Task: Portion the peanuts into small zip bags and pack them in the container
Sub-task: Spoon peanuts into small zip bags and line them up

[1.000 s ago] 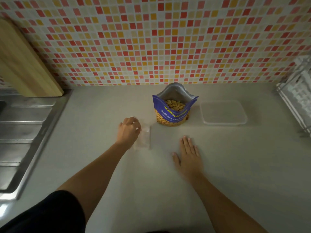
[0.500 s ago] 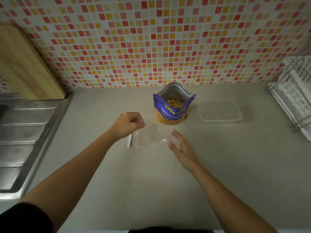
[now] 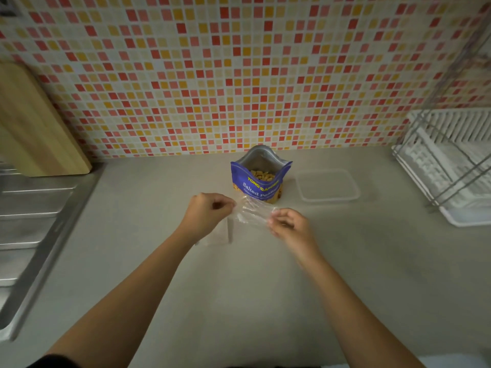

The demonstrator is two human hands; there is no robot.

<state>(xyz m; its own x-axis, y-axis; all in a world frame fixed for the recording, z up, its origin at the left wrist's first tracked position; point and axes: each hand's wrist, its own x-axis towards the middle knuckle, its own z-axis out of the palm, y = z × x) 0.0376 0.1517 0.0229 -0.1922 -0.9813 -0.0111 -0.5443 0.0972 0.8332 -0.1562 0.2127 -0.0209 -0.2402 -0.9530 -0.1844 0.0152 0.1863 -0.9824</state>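
Note:
An open blue bag of salted peanuts [image 3: 259, 183] stands upright near the tiled wall, nuts showing inside. A clear rectangular container [image 3: 328, 185] sits just right of it. In front of the peanut bag, a small clear zip bag [image 3: 252, 212] is lifted off the counter between both hands. My left hand [image 3: 207, 212] pinches its left edge and my right hand [image 3: 289, 225] pinches its right edge. More clear zip bags [image 3: 219, 233] lie flat on the counter under my left wrist.
A wooden cutting board [image 3: 34, 123] leans on the wall at the left, above a steel sink drainboard [image 3: 32, 224]. A white dish rack [image 3: 451, 166] stands at the right. The grey counter [image 3: 239, 301] stretches toward me.
My left hand lifted one zip bag off the pile and carried it right. My right hand rose from the counter and took hold of the bag's other edge.

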